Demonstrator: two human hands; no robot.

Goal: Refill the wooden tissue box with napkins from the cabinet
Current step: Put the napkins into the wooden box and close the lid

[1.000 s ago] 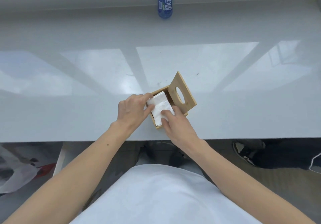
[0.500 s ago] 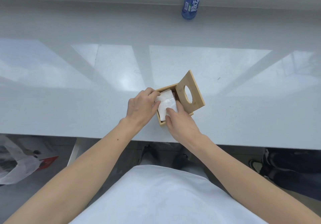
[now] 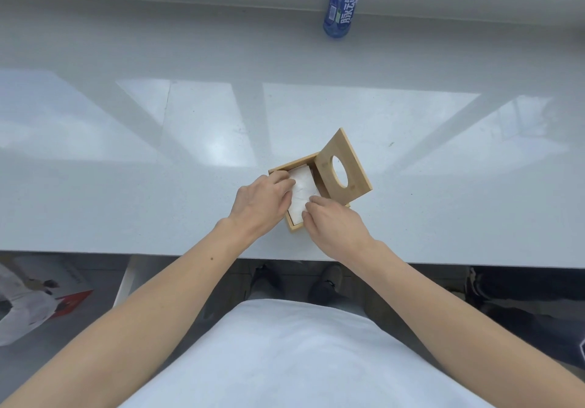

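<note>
The box [image 3: 292, 227] is sitting near the front edge of the worktop [image 3: 126, 186], its lid [image 3: 343, 167] standing tilted open on the right, the oval hole facing up. A stack of napkins [image 3: 302, 190] is lying inside the box. The left hand [image 3: 262, 203] is resting on the napkins' left edge, fingers curled down together. The right hand [image 3: 335, 222] is pressing fingertips on the stack's near right corner, gripping nothing. A blue bottle [image 3: 343, 5] is standing at the far wall.
</note>
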